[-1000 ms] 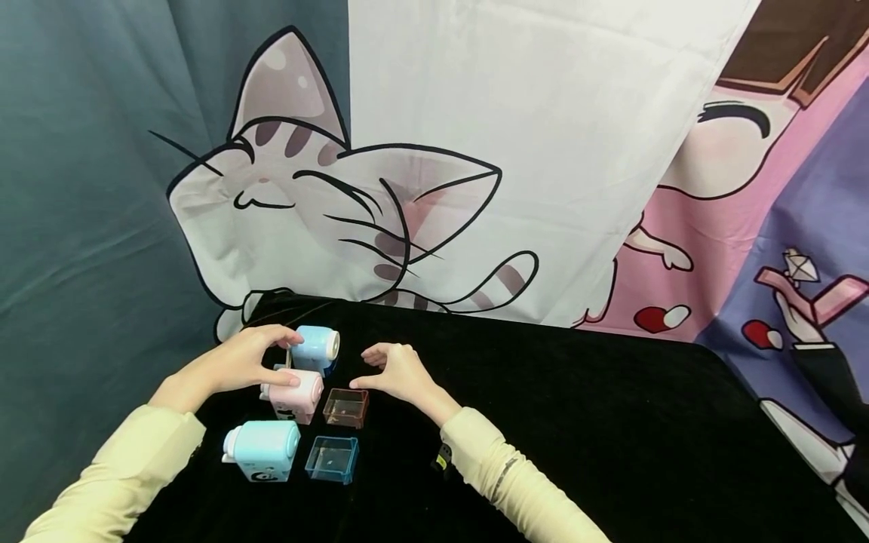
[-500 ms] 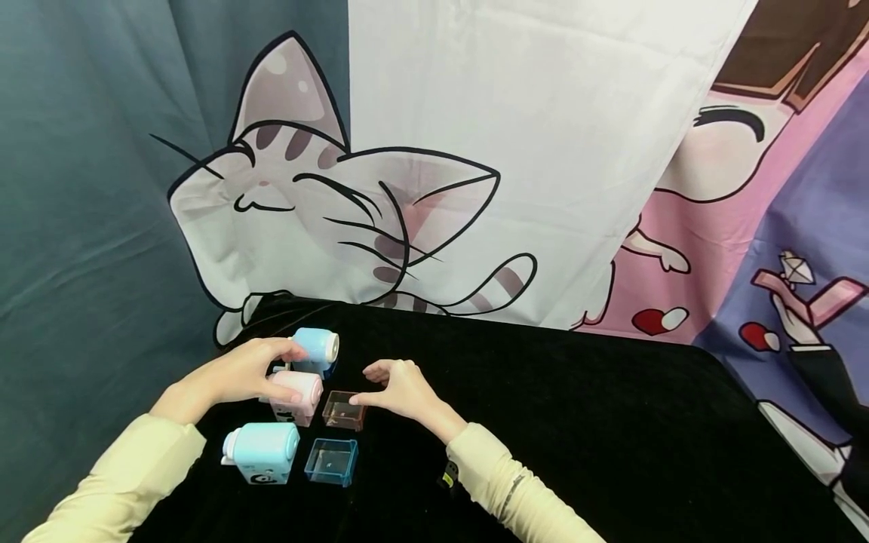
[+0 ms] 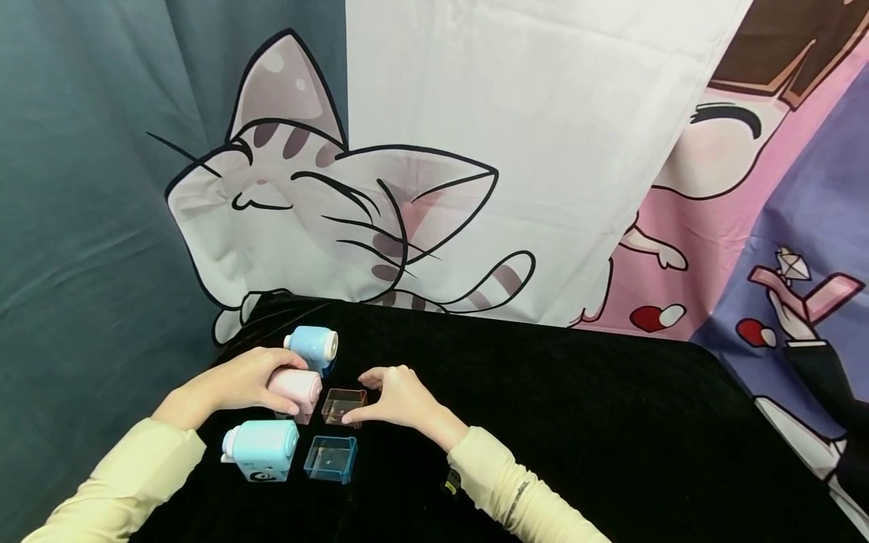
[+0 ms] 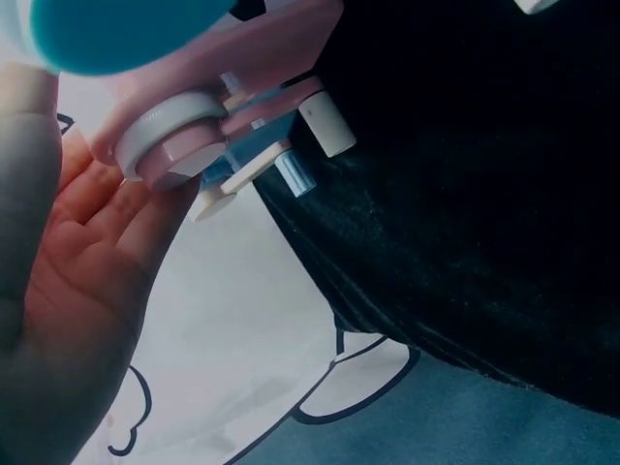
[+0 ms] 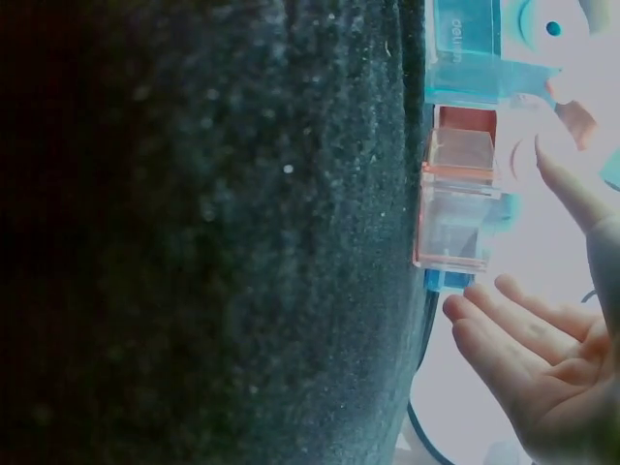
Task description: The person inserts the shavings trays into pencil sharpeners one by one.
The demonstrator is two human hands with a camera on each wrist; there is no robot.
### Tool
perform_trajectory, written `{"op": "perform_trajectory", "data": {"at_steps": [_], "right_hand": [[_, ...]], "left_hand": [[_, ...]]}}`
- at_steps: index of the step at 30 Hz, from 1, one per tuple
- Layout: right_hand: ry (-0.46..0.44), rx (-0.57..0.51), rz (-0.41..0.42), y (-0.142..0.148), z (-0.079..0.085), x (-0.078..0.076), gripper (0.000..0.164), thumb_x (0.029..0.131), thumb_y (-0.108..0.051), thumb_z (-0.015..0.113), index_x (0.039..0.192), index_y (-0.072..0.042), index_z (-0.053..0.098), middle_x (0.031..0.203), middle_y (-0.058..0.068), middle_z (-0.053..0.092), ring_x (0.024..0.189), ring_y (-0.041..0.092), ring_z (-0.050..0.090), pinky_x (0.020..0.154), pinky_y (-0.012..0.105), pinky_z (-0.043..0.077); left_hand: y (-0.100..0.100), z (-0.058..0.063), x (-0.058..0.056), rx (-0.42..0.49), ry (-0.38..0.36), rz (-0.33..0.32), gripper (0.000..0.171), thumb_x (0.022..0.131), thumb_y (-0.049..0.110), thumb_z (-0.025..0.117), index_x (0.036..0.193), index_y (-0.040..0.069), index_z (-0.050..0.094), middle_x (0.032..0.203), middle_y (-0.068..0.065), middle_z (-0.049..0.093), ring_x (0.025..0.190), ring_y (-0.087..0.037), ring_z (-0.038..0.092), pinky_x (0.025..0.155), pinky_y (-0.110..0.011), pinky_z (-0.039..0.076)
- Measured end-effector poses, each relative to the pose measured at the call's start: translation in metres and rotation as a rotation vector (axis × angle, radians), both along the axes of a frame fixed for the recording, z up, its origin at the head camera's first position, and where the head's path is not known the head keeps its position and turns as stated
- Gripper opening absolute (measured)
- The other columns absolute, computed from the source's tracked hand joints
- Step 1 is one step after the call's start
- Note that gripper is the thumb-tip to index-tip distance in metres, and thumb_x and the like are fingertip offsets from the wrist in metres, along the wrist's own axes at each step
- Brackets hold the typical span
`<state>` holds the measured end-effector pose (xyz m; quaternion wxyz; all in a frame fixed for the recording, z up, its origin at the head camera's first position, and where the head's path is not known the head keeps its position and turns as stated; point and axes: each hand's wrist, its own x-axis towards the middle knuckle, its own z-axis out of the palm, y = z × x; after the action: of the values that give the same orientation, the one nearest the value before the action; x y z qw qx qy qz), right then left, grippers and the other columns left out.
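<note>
My left hand [image 3: 234, 386] grips the pink pencil sharpener [image 3: 296, 384] from its left side, thumb on the near side, fingers on the far side. The left wrist view shows its crank handle [image 4: 273, 105] with a pale knob. Facing the sharpener's right end is a clear reddish drawer [image 3: 336, 421]. My right hand [image 3: 402, 400] spans this drawer, thumb toward the near side and fingers toward the far side. In the right wrist view those fingers look fairly straight, and I cannot tell whether they touch the drawer [image 5: 450, 218].
A light blue pencil sharpener [image 3: 261, 445] stands nearer, with a clear blue drawer [image 3: 328, 476] to its right. Farther back is another blue sharpener [image 3: 314, 344]. Black cloth [image 3: 577, 437] covers the table, and a printed curtain [image 3: 543, 151] hangs behind.
My left hand has come nearer and lower, from between the pink and far blue sharpeners onto the pink one. My right hand has moved slightly nearer, around the reddish drawer.
</note>
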<state>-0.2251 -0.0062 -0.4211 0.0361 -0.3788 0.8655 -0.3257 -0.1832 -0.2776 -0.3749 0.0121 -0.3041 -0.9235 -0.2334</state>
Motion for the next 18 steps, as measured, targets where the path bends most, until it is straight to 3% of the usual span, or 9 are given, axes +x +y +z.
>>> {"op": "perform_trajectory", "data": {"at_steps": [6,18], "right_hand": [[0.016,0.022,0.000,0.0024,-0.0007,0.0009,0.075,0.060,-0.060,0.074,0.111,-0.007,0.061,0.104,0.002,0.067,0.088,0.001,0.058,0.080,0.021,0.047],[0.027,0.060,0.057,-0.0020,0.0016,0.0031,0.061,0.064,-0.046,0.078,0.107,-0.005,0.063,0.100,0.001,0.068,0.083,-0.001,0.058,0.074,0.014,0.047]], "left_hand": [[0.0011,-0.0036,-0.0012,-0.008,0.001,0.000,0.052,0.066,0.050,0.075,0.103,0.016,0.059,0.093,0.007,0.059,0.076,-0.007,0.050,0.066,-0.030,0.046],[-0.0007,-0.0106,-0.0037,-0.028,-0.041,-0.001,0.050,0.066,0.046,0.076,0.103,0.017,0.058,0.091,0.008,0.058,0.076,-0.008,0.051,0.067,-0.031,0.046]]}}
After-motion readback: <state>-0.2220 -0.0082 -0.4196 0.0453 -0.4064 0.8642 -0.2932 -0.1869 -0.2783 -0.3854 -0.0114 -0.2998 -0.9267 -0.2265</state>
